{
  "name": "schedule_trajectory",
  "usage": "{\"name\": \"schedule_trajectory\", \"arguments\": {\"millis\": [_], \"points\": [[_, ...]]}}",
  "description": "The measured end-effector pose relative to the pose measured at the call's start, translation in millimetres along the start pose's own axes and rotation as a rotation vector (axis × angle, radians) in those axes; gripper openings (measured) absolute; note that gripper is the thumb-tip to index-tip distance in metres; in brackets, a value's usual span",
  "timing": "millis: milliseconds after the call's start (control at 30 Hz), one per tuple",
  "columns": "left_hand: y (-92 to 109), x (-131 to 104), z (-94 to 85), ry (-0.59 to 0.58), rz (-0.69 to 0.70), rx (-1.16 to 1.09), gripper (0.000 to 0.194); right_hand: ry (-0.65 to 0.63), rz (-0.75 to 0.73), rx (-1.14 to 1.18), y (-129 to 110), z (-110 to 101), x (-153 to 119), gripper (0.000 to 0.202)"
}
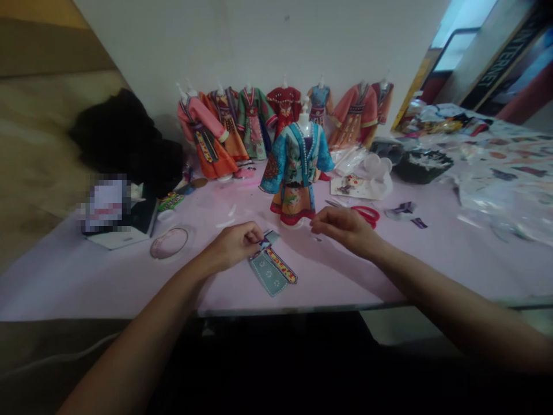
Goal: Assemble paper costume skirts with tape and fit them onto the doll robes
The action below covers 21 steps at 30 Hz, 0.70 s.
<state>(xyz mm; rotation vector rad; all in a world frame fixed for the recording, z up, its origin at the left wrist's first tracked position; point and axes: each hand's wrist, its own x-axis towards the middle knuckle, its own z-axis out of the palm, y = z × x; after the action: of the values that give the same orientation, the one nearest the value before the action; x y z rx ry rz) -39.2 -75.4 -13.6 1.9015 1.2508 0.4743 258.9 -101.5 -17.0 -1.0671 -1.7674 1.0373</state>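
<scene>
My left hand [237, 246] is closed on the upper end of a small cloth piece [270, 274], grey-green with a yellow and red patterned strip, lying near the table's front edge. To the right, my right hand [345, 227] has its fingers pinched together; whatever they hold, if anything, is too small to make out. Between and just behind the hands stands a doll-size form in a blue robe [302, 155] with an orange and red skirt. Red-handled scissors [366, 214] lie right behind my right hand.
Several dressed doll forms [254, 124] stand along the wall. A tape roll [169, 242] and a box with papers [123, 236] are at left. A dark bowl [423, 166], white cups [380, 170] and plastic-wrapped sheets [510, 184] lie at right on the pink table [345, 282].
</scene>
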Motion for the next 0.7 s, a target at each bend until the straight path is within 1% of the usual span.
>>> {"name": "schedule_trajectory", "arguments": {"millis": [67, 100, 167, 233, 300, 367, 400, 467, 533, 600, 700], "points": [[10.8, -4.7, -0.9, -0.044, 0.089, -0.009, 0.015, -0.089, -0.06, -0.042, -10.1, 9.8, -0.4, 0.017], [17.4, -7.5, -1.3, -0.063, 0.132, -0.002, 0.015, -0.118, -0.101, -0.063, -14.3, 14.9, 1.0, 0.019], [31.2, -13.3, -1.6, -0.087, 0.192, -0.02, 0.013, -0.163, -0.179, -0.069, -20.5, 25.0, 7.1, 0.035], [42.9, -18.8, -1.5, -0.117, 0.236, -0.082, 0.01, -0.248, -0.228, 0.0, -23.2, 33.7, 16.3, 0.049], [50.7, -23.7, -1.5, -0.144, 0.248, -0.162, 0.009, -0.385, -0.228, 0.13, -23.1, 40.1, 26.3, 0.049], [55.0, -27.7, -2.0, -0.149, 0.238, -0.22, 0.011, -0.518, -0.178, 0.242, -21.2, 43.6, 34.4, 0.041], [56.3, -29.3, -2.4, -0.143, 0.229, -0.234, 0.012, -0.559, -0.145, 0.274, -19.9, 44.3, 37.2, 0.038], [57.7, -31.7, -3.3, -0.125, 0.211, -0.247, 0.014, -0.589, -0.082, 0.312, -16.9, 44.1, 40.1, 0.033], [58.1, -32.9, -4.3, -0.122, 0.184, -0.264, 0.015, -0.586, -0.033, 0.358, -14.2, 41.9, 39.9, 0.029], [57.4, -32.7, -5.5, -0.113, 0.166, -0.29, 0.018, -0.567, 0.005, 0.413, -12.6, 37.8, 37.7, 0.024], [53.4, -30.0, -7.9, -0.066, 0.18, -0.308, 0.021, -0.502, 0.028, 0.465, -13.7, 29.1, 32.9, 0.018]]}}
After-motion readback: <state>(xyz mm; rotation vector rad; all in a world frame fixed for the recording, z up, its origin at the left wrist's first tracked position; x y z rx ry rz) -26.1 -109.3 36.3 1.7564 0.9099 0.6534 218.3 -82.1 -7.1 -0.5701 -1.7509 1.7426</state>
